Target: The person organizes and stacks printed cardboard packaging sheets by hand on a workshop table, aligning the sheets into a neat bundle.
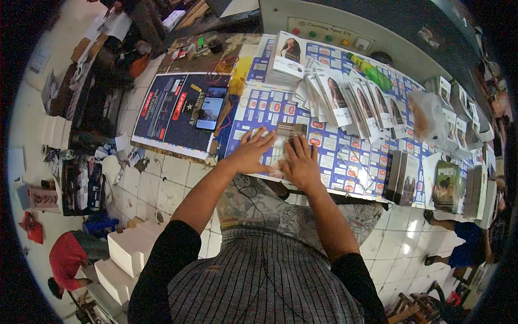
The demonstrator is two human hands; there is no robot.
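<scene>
A flat printed paper piece, dark brown at its far end and pale nearer me, lies on the table before me. My left hand rests at its left side, fingers stretched out and spread. On its right part my right hand lies flat with extended fingers, hiding some of it. I cannot tell whether it is one sheet or a thin stack. Beyond my hands stand a neat pile of white printed cartons and a fanned-out row of similar flat cartons.
Blue printed sheets cover the table. A phone lies on a dark poster at left. To the right are a green bottle, a plastic bag, and dark carton stacks. A person in red bends at lower left.
</scene>
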